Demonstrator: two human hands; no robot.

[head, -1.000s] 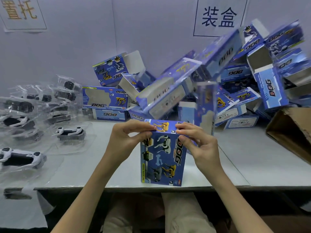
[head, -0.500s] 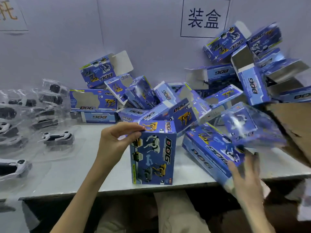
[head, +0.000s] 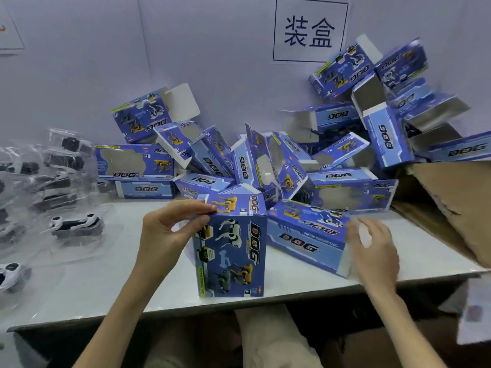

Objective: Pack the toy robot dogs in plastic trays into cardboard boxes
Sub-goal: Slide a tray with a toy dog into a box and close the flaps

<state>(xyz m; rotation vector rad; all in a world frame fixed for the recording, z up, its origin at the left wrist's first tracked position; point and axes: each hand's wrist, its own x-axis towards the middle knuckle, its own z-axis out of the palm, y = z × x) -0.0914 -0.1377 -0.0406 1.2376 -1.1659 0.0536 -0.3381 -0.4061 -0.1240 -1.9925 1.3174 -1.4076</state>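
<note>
A blue "DOG" box [head: 233, 248] stands upright near the table's front edge, its top flap shut. My left hand [head: 170, 229] grips its upper left corner, fingertips on the top flap. My right hand [head: 372, 251], blurred, has spread fingers against the open end of a fallen blue box [head: 305, 235] lying on its side to the right. Toy robot dogs in clear plastic trays lie at the left, one white and black dog [head: 75, 224] nearest.
A tumbled heap of blue boxes [head: 265, 160], several with open flaps, fills the back of the white table [head: 119, 274] against the wall. A brown cardboard carton [head: 451, 203] sits at the right edge. More trays [head: 53, 166] are stacked far left.
The box pile at the back collapsed forward. My right hand left the upright box, swung right and now meets a fallen box. My left hand keeps its grip.
</note>
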